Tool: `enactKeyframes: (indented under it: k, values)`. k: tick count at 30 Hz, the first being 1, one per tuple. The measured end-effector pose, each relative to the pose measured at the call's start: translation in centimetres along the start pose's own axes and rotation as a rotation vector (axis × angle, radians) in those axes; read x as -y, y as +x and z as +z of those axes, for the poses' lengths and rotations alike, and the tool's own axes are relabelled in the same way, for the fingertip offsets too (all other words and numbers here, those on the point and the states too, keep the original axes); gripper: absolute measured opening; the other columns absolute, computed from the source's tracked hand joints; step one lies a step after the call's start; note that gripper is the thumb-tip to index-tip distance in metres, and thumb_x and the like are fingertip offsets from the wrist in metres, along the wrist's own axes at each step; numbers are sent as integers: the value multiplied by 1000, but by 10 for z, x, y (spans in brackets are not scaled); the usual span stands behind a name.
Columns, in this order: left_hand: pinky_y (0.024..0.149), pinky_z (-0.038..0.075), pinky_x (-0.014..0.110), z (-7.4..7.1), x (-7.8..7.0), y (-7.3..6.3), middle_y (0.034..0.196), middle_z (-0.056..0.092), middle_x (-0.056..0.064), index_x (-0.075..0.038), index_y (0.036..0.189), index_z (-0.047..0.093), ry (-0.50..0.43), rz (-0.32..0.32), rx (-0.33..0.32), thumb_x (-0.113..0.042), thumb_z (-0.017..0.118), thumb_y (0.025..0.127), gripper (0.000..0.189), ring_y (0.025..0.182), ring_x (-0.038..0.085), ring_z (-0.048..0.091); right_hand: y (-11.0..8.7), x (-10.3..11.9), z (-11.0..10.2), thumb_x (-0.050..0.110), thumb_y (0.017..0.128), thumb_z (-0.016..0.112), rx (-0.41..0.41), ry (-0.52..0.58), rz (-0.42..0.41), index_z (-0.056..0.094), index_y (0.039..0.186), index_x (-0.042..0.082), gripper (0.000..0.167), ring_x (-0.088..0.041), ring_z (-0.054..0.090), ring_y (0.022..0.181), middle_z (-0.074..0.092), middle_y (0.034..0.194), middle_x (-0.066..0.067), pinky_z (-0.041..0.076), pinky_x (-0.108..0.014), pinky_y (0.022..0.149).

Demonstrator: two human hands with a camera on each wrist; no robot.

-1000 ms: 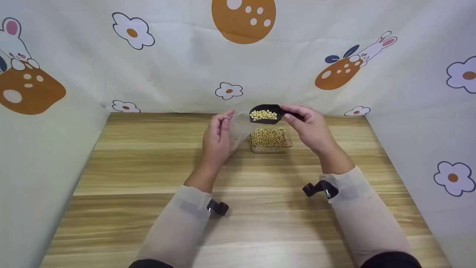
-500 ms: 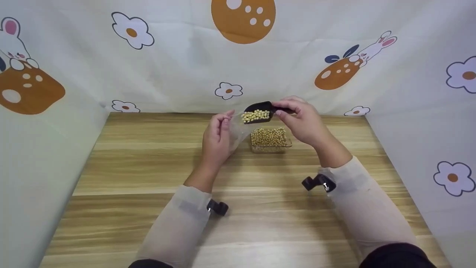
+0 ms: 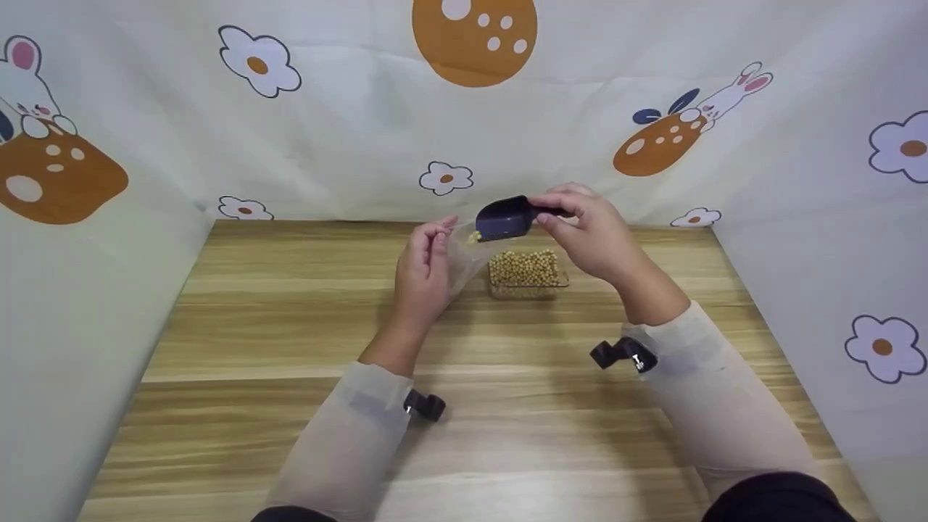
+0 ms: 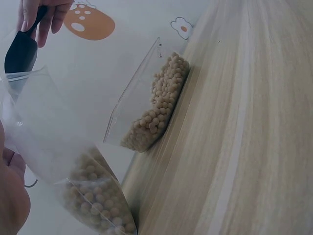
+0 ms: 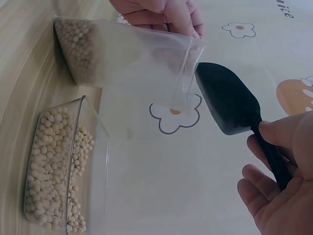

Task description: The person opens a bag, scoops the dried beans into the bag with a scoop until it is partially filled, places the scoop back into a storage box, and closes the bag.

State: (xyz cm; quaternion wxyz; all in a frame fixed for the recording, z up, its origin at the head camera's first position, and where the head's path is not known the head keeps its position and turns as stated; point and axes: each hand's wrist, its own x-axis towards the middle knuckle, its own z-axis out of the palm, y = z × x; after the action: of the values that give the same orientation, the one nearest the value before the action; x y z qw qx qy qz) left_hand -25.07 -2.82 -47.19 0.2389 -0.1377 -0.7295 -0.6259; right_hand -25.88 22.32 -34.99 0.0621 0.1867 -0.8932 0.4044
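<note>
A clear zip bag (image 5: 142, 58) stands on the table with soybeans (image 4: 98, 200) in its bottom. My left hand (image 3: 424, 272) pinches the bag's upper edge and keeps its mouth spread. In my right hand (image 3: 591, 235) is the handle of a black scoop (image 3: 504, 217), tipped down to the left with its lip at the bag's mouth. A few soybeans (image 3: 474, 237) show at that lip; the rest of the scoop's bowl looks bare. Just right of the bag sits a clear rectangular container (image 5: 73, 147) holding many soybeans (image 3: 523, 268).
The wooden table (image 3: 304, 435) runs up to a printed cloth backdrop (image 3: 348, 145) close behind the bag and container. Cloth also hangs at the left and right sides. A black camera mount is strapped to each sleeve (image 3: 341, 435).
My right hand has moved left and tilted the scoop over the bag's mouth. The soybeans in the scoop have poured into the bag. My left hand has stayed in place.
</note>
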Motion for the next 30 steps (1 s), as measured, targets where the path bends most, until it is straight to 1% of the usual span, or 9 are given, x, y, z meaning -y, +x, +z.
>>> enactKeyframes:
  k: [3, 6, 9, 13, 16, 19, 25, 28, 30]
  values:
    - [122, 48, 34, 0, 0, 0, 143, 72, 7, -3, 118, 62, -6, -4, 0, -15, 47, 115, 20, 140, 21, 63, -1, 0, 0, 12, 103, 71, 2, 6, 12, 76, 132, 9, 30, -24, 64, 130, 72, 134, -8, 58, -43, 111]
    - [121, 49, 35, 0, 0, 0, 143, 72, 8, -2, 118, 62, -17, -4, -3, -14, 47, 114, 20, 139, 22, 64, -2, -1, -2, 13, 104, 71, -1, -2, 15, 76, 132, 10, 29, -23, 64, 130, 72, 134, -7, 59, -40, 109]
    - [120, 50, 36, 0, -1, 0, 142, 72, 8, -1, 118, 62, -9, -8, -4, -15, 46, 115, 21, 139, 22, 64, -2, -4, -5, 14, 104, 71, -15, 0, 15, 77, 132, 12, 29, -20, 64, 128, 73, 133, -6, 58, -30, 105]
    - [121, 49, 35, -1, -2, 0, 143, 71, 5, -3, 119, 61, 15, -24, 3, -18, 46, 115, 22, 140, 19, 63, -3, -14, -13, 15, 104, 70, -50, 38, 29, 77, 131, 13, 28, -15, 64, 120, 72, 132, -7, 54, -14, 94]
    - [121, 49, 36, -2, -2, 0, 144, 71, 4, -4, 119, 61, 25, -25, 7, -19, 46, 115, 22, 140, 19, 62, -5, -26, -19, 15, 105, 69, -74, 63, 49, 77, 132, 11, 28, -13, 63, 116, 71, 133, -8, 52, -9, 91]
    - [120, 50, 38, -1, -1, 0, 143, 72, 6, -4, 118, 61, 23, -6, 0, -18, 47, 115, 21, 140, 20, 63, -6, -41, -22, 15, 105, 68, -80, 58, 77, 76, 133, 10, 29, -13, 63, 116, 70, 134, -10, 51, -7, 91]
    - [120, 50, 42, 0, 1, 0, 141, 73, 8, -3, 116, 63, -3, 15, -17, -15, 48, 114, 19, 138, 23, 64, -7, -70, -21, 15, 106, 66, -53, -9, 130, 75, 134, 7, 30, -24, 62, 128, 69, 138, -14, 46, -6, 93]
    - [121, 49, 41, 0, 1, 0, 141, 73, 8, -3, 116, 63, -14, 8, -18, -15, 48, 114, 19, 139, 24, 64, -7, -80, -18, 14, 107, 65, -18, -45, 150, 74, 134, 6, 30, -28, 62, 128, 68, 138, -17, 45, -9, 93]
    - [122, 48, 40, 0, 2, 0, 142, 72, 7, -4, 117, 64, -12, 4, -17, -16, 48, 114, 20, 139, 23, 64, -8, -84, -16, 14, 107, 64, 14, -72, 163, 73, 135, 6, 31, -30, 63, 124, 68, 136, -18, 48, -15, 93]
